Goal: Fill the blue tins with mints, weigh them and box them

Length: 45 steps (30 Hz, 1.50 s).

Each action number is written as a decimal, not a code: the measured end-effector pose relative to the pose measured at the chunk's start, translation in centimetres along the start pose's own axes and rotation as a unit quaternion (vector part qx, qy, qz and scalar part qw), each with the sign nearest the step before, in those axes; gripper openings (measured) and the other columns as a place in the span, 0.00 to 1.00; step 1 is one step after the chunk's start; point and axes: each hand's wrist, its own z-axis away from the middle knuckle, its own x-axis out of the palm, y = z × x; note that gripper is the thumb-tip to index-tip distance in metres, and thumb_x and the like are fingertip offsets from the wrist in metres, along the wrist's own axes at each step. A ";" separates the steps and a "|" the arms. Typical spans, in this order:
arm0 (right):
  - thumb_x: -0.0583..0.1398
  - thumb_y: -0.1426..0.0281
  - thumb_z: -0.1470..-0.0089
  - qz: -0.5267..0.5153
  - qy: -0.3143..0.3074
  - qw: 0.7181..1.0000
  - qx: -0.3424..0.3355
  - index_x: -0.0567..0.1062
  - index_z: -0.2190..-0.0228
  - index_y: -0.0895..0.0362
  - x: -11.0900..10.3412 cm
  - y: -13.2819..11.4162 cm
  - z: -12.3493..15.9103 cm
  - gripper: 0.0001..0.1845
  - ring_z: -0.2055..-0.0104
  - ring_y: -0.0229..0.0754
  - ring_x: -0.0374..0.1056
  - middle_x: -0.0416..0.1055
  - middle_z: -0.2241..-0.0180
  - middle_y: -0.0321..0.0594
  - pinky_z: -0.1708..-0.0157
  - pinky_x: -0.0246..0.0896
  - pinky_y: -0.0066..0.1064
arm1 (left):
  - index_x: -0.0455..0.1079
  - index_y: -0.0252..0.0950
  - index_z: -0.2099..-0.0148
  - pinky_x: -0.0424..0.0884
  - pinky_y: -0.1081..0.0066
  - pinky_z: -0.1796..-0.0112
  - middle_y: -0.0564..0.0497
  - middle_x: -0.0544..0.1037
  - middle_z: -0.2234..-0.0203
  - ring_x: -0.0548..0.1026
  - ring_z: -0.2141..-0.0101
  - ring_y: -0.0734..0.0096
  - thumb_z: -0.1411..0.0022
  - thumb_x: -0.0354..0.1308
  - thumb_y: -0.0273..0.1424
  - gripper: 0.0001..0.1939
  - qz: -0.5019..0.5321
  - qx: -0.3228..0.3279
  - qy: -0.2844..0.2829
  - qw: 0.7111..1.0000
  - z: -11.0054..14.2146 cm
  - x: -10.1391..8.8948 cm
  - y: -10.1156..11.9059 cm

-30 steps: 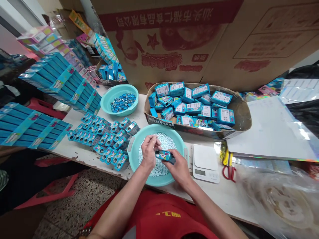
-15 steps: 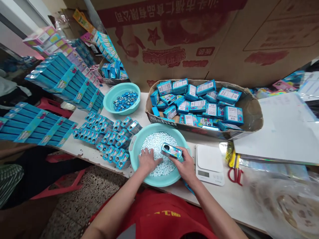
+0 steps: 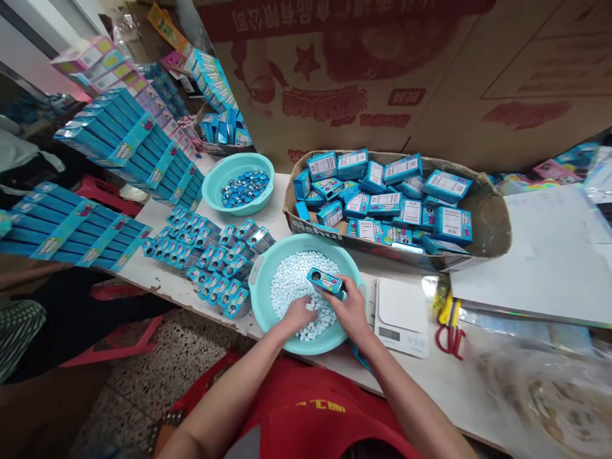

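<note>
My right hand (image 3: 352, 311) is closed round a small blue tin (image 3: 325, 281), held over a teal basin (image 3: 261, 294) of pale blue candy pellets (image 3: 291, 284). My left hand (image 3: 300, 314) is down in the pellets with its fingers curled into them, just left of the tin. What the left fingers hold is hidden. Rows of the same small blue tins (image 3: 210, 255) lie on the table to the left of the basin.
A white scale (image 3: 400, 308) sits right of the basin, red scissors (image 3: 449, 336) beyond it. A cardboard tray (image 3: 488, 220) holds several blue boxes (image 3: 382, 197). A smaller teal bowl (image 3: 236, 185) holds shiny lids. Stacks of long blue cartons (image 3: 124, 153) stand left. White sheets (image 3: 540, 255) lie right.
My left hand dropped from beside the tin into the pellets and curled its fingers. My right hand kept the tin, turning it face up and shifting it slightly right.
</note>
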 end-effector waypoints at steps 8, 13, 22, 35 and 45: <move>0.63 0.66 0.54 0.074 -0.039 0.996 -0.028 0.71 0.63 0.54 -0.2 0.7 0.6 0.14 0.57 0.49 0.66 0.70 0.62 0.42 0.56 0.60 0.41 | 0.64 0.37 0.72 0.54 0.79 0.85 0.58 0.65 0.85 0.62 0.86 0.79 0.56 0.62 0.34 0.10 0.364 0.043 0.029 0.930 1.1 -3.7 6.2; 0.64 0.65 0.54 0.137 -0.056 0.988 -0.046 0.72 0.62 0.53 -0.3 -1.3 1.8 0.15 0.57 0.51 0.65 0.72 0.62 0.42 0.58 0.58 0.40 | 0.64 0.36 0.70 0.67 0.74 0.75 0.55 0.72 0.79 0.72 0.78 0.73 0.53 0.62 0.34 0.11 0.448 0.123 0.101 0.880 0.8 -3.2 8.9; 0.66 0.63 0.54 0.195 -0.037 0.979 -0.050 0.73 0.61 0.52 -1.5 -2.8 1.3 0.16 0.58 0.51 0.67 0.73 0.63 0.41 0.59 0.55 0.39 | 0.59 0.37 0.66 0.68 0.74 0.76 0.58 0.71 0.80 0.72 0.80 0.74 0.53 0.63 0.37 0.17 0.500 0.086 0.132 0.852 0.3 -2.9 10.3; 0.66 0.67 0.54 0.146 -0.035 0.987 -0.050 0.73 0.60 0.52 -1.6 -3.1 1.4 0.16 0.58 0.49 0.67 0.72 0.63 0.39 0.58 0.59 0.39 | 0.61 0.35 0.70 0.69 0.73 0.74 0.56 0.72 0.79 0.74 0.77 0.73 0.51 0.63 0.37 0.15 0.491 0.104 0.133 0.855 0.3 -3.1 10.9; 0.65 0.66 0.53 0.137 -0.027 0.989 -0.036 0.73 0.60 0.52 -1.8 -3.1 1.6 0.16 0.58 0.49 0.66 0.72 0.63 0.40 0.58 0.60 0.39 | 0.63 0.35 0.72 0.68 0.74 0.74 0.57 0.70 0.81 0.73 0.79 0.75 0.48 0.61 0.40 0.15 0.450 0.131 0.124 0.875 -0.1 -2.6 10.6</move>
